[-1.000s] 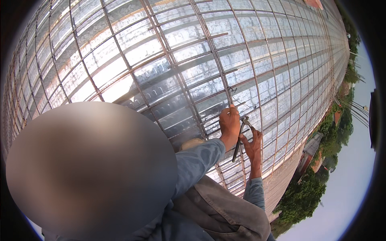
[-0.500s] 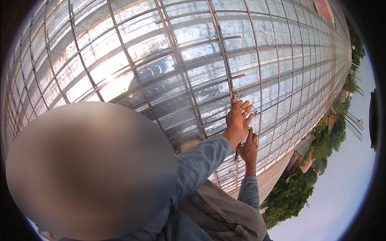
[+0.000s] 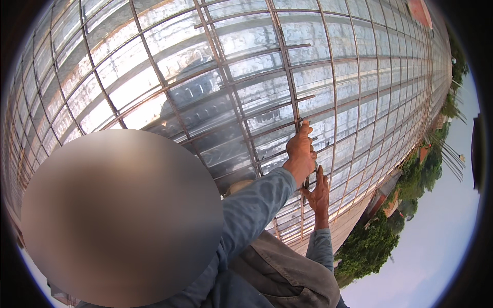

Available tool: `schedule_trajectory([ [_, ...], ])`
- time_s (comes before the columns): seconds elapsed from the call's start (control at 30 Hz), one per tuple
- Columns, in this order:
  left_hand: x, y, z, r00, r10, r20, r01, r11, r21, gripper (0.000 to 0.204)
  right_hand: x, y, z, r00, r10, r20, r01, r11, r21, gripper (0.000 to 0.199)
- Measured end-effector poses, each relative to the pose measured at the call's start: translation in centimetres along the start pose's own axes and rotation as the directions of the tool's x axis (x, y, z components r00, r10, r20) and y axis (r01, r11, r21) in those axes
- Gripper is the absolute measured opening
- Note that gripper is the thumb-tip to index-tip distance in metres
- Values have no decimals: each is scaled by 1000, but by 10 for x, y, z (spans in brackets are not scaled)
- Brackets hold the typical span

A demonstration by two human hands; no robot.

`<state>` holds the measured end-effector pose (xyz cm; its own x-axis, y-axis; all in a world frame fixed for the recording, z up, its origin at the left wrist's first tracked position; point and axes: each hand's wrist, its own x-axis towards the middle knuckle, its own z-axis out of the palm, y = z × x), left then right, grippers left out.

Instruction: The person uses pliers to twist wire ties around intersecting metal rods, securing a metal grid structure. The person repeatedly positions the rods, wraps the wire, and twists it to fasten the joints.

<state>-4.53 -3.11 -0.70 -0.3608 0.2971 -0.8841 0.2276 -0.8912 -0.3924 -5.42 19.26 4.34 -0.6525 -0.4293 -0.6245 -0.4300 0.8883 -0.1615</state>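
Curling the left hand [image 3: 300, 150] against one thin brown steel rod [image 3: 290, 77] (cannot tell whether gripping anything); just below, gripping one slim dark metal tool [image 3: 306, 183], partly hidden, with the right hand [image 3: 319, 196].

Rebar mat [image 3: 290, 77]: thin, rust-brown and dark bars crossing in an open grid, laid over the ribbed silver metal decking [image 3: 251, 38]. The doubled bar you're working runs down to the fingertips of your left hand [image 3: 300, 149]; several cross-bars end in short free stubs just to its right. Pincers [image 3: 306, 184]: dark, slim handle, tilted slightly off the vertical, showing in the gap between your left hand and your right hand [image 3: 318, 195], next to the right thumb. Head end hidden; jaw position can't be made out.
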Motion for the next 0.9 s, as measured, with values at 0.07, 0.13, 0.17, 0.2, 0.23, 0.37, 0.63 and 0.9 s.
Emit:
schedule_trajectory([
  [0.07,2,-2,1,999,26,-22,-25,999,30,47,0,9,4,999,-3,43,-3,993,119,108],
  [0.13,3,-6,2,993,103,-50,-99,992,79,41,-2,15,9,997,-9,71,-4,984,179,103],
  [0.17,3,-8,3,984,167,-65,-159,981,114,37,-3,18,10,997,4,75,-18,982,187,103],
  [0.2,3,-11,3,970,231,-76,-218,964,151,35,-3,20,12,997,18,79,-33,980,196,102],
  [0.23,2,-12,4,951,296,-87,-276,943,188,34,-3,20,13,996,30,84,-46,978,206,101],
  [0.37,5,-17,1,853,522,-13,-507,835,214,39,-6,15,10,996,21,91,-39,978,203,96],
  [0.63,9,-23,-11,684,719,121,-652,528,544,36,-6,15,-34,929,292,227,-334,925,178,24],
  [0.9,-6,-23,-11,639,749,174,-678,442,588,36,31,-54,-125,986,-13,168,76,923,-378,28],
])
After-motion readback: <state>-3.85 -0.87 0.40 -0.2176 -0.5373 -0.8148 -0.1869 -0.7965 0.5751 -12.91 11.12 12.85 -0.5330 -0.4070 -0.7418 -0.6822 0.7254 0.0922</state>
